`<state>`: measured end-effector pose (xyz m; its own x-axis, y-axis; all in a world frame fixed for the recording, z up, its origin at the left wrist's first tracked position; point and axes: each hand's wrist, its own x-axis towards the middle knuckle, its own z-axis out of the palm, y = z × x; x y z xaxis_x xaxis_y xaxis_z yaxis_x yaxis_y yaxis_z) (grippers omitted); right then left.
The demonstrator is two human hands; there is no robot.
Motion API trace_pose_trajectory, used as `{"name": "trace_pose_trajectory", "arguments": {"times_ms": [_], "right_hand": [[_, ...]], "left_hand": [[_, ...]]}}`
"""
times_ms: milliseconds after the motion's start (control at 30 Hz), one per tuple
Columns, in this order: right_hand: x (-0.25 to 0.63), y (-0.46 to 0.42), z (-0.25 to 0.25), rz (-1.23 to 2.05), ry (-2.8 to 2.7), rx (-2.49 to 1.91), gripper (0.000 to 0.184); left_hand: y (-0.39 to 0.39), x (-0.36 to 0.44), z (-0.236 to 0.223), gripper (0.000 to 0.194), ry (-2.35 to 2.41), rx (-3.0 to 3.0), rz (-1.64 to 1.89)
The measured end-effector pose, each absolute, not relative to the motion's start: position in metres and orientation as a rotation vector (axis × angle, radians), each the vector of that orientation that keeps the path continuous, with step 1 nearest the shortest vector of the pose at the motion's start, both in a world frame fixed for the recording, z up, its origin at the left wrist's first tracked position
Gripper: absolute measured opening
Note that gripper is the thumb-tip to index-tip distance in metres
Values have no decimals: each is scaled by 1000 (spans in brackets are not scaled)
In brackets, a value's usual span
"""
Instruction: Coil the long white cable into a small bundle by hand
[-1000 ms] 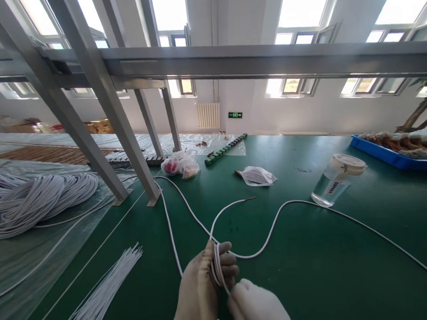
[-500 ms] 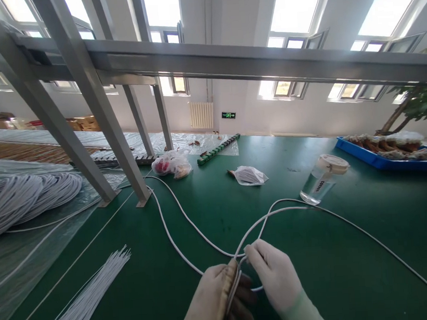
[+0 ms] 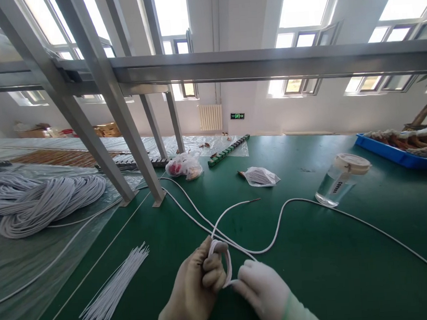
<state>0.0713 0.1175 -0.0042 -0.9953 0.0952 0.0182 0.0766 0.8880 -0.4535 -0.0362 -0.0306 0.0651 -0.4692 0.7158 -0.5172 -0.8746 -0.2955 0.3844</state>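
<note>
Lying leftmost, a big loose coil of white cable is spread on translucent plastic sheeting. Next, on the green surface, a fanned bundle of thin white strips is laid. Behind, a grey metal frame is stood on footplates. Past its posts, a clear plastic bag with red contents is set down. Front centre: a small coil of white cable is held by the gloved left hand, fingers curled through and around it; its dark-tipped free end is pointed away and right. Farther back, a green slotted bar is laid diagonally. White cable strand off the coil is pinched by the gloved right hand, fingers narrow; exact grip partly hidden. Farther right, a clear jar with a pale lid is stood near a running cable, then a blue tray.
</note>
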Motion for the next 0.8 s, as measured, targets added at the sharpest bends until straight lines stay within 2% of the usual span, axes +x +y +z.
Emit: {"name": "trace_pose_trajectory", "arguments": {"times_ms": [133,267,333,500,600,700,800], "right_hand": [[67,150,24,996,-2879,-318,32],[72,143,35,952,-2846,-475,30],[75,132,35,920,-2791,-538,29],[85,116,38,1102,-2673,-604,35],[89,113,42,1033,-2700,-602,34],[90,107,46,917,-2727,-589,16],[84,101,49,847,-2642,-566,23]], "left_hand": [[-41,-35,77,39,1081,167,1645],[-35,-25,74,70,1386,282,1413],[-28,-18,66,75,1443,253,1367],[-15,0,56,50,1703,206,1266],[-12,9,69,52,1862,132,1304],[-6,16,88,58,1939,19,1486],[1,19,106,58,1928,-86,1668]]}}
